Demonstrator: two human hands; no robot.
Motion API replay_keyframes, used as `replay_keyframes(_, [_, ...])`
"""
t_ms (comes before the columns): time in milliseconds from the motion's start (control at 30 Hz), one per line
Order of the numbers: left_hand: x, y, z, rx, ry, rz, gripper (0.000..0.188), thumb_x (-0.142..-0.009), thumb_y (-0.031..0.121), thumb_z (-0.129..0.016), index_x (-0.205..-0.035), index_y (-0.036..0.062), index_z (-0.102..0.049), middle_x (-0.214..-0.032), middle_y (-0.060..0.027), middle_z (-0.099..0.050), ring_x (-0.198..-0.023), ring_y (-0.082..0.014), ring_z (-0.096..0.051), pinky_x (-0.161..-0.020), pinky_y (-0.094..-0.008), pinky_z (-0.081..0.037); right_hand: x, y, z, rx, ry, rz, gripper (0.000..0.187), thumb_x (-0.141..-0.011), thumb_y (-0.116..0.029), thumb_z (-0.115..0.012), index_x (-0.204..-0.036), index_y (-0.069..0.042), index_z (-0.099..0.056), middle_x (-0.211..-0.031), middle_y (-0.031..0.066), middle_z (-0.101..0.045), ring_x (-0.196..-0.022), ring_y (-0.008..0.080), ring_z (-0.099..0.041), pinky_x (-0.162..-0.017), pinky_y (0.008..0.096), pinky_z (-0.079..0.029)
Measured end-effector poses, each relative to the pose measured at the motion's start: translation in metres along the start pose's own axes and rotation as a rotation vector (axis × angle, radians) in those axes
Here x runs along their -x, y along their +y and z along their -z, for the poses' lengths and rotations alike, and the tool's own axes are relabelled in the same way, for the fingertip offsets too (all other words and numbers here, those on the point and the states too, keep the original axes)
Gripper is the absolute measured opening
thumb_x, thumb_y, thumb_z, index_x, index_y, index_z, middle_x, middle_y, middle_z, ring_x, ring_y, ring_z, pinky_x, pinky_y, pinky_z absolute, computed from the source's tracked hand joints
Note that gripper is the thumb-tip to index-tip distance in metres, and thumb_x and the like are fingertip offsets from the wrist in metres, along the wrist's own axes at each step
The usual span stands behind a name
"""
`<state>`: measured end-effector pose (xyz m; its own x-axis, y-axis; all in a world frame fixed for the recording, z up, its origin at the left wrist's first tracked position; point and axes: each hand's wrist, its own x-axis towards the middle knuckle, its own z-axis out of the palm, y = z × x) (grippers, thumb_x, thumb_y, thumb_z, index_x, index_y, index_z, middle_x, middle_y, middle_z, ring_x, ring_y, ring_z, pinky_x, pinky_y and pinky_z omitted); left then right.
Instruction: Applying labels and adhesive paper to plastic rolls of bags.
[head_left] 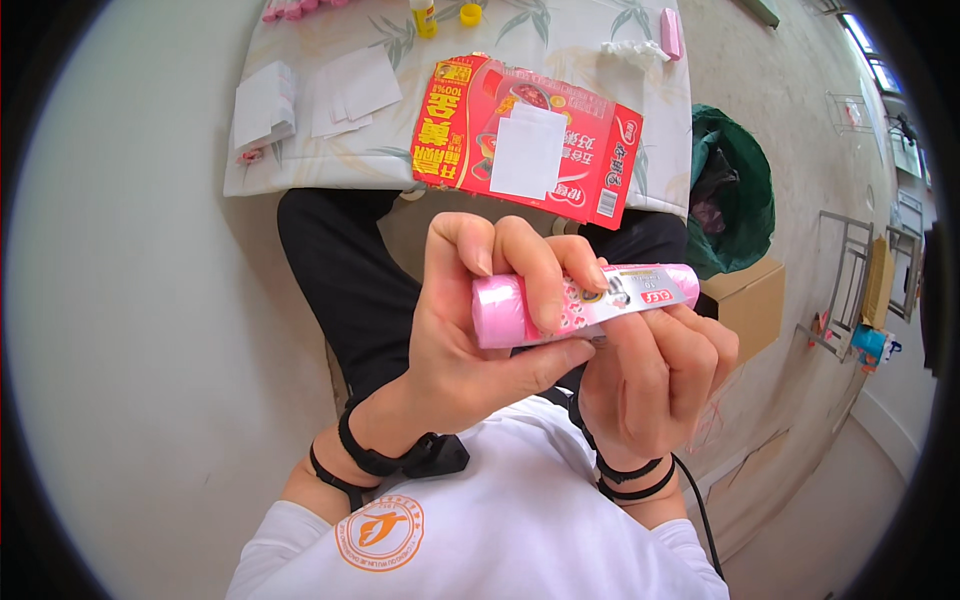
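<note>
Held up in front of my chest is a pink plastic roll [497, 314], which looks like a roll of bags. A printed paper label [655, 287] in silver, white and pink lies around it. My left hand [450, 325] grips the left part, fingers over the top and thumb along the lower side. Around the right part, the fingers of my right hand [655, 375] are curled from below, pressing near the label's lower edge. My right thumb is mostly hidden behind the roll.
Beyond my knees, the table [575, 30] bears a red printed cardboard sheet [455, 130] with white paper [528, 150], paper slips [358, 90], a paper stack [265, 105], a glue stick [424, 18], its yellow cap [470, 15] and pink rolls [295, 8]. A green bag [750, 200] and carton [755, 305] stand right.
</note>
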<state>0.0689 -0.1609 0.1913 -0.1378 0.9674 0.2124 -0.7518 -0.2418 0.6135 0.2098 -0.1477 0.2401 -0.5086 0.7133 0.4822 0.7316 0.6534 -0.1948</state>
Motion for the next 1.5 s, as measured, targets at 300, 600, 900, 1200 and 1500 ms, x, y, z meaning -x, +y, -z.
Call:
replay_keyframes(300, [0.003, -0.005, 0.007, -0.044, 0.044, 0.057, 0.060, -0.071, -0.023, -0.063, -0.104, 0.0178, -0.033, -0.088, 0.0009, -0.046, -0.107, -0.0241, -0.052, -0.105, -0.0501, -0.039, 0.003, 0.005, -0.015, -0.097, 0.088, -0.041, 0.031, -0.067, -0.004, -0.075, -0.097, -0.012, -0.071, -0.094, -0.0020, -0.059, -0.087, 0.0161, -0.056, -0.072, 0.0316, -0.036])
replay_keyframes(600, [0.001, -0.001, 0.001, -0.001, 0.033, 0.006, 0.061, -0.075, -0.020, -0.066, -0.104, 0.0176, -0.028, -0.093, -0.0032, -0.050, -0.104, -0.0245, -0.053, -0.095, -0.0433, -0.043, 0.000, 0.007, -0.006, -0.087, 0.100, 0.039, 0.035, -0.068, -0.008, -0.075, -0.103, -0.012, -0.071, -0.098, -0.0018, -0.061, -0.088, 0.0152, -0.056, -0.071, 0.0292, -0.037])
replay_keyframes(900, [-0.002, 0.011, -0.003, 0.005, -0.040, -0.002, 0.061, -0.073, -0.021, -0.065, -0.105, 0.0173, -0.029, -0.091, -0.0036, -0.050, -0.103, -0.0269, -0.056, -0.092, -0.0458, -0.047, 0.002, 0.005, -0.008, -0.380, 0.262, 0.011, 0.051, -0.063, 0.009, -0.081, -0.081, -0.008, -0.037, -0.096, 0.0137, -0.069, -0.085, 0.0238, -0.061, -0.056, 0.0274, -0.044])
replay_keyframes(1200, [-0.005, 0.022, -0.007, -0.085, -0.083, -0.005, 0.062, -0.072, -0.020, -0.066, -0.104, 0.0167, -0.028, -0.088, -0.0026, -0.050, -0.099, -0.0271, -0.058, -0.088, -0.0472, -0.048, 0.000, 0.006, -0.004, -0.651, 0.381, -0.005, 0.061, -0.057, 0.012, -0.085, -0.092, -0.006, -0.038, -0.103, 0.0172, -0.057, -0.082, 0.0264, -0.062, -0.056, 0.0304, -0.050])
replay_keyframes(1500, [-0.003, 0.035, -0.021, -0.085, -0.064, 0.017, 0.062, -0.072, -0.021, -0.066, -0.103, 0.0163, -0.028, -0.083, -0.0015, -0.048, -0.096, -0.0252, -0.059, -0.084, -0.0458, -0.049, -0.013, 0.005, 0.019, -0.221, 0.512, -0.216, 0.100, -0.048, -0.009, -0.094, -0.128, -0.003, -0.033, -0.122, 0.0160, -0.048, -0.102, 0.0311, -0.059, -0.077, 0.0379, -0.049])
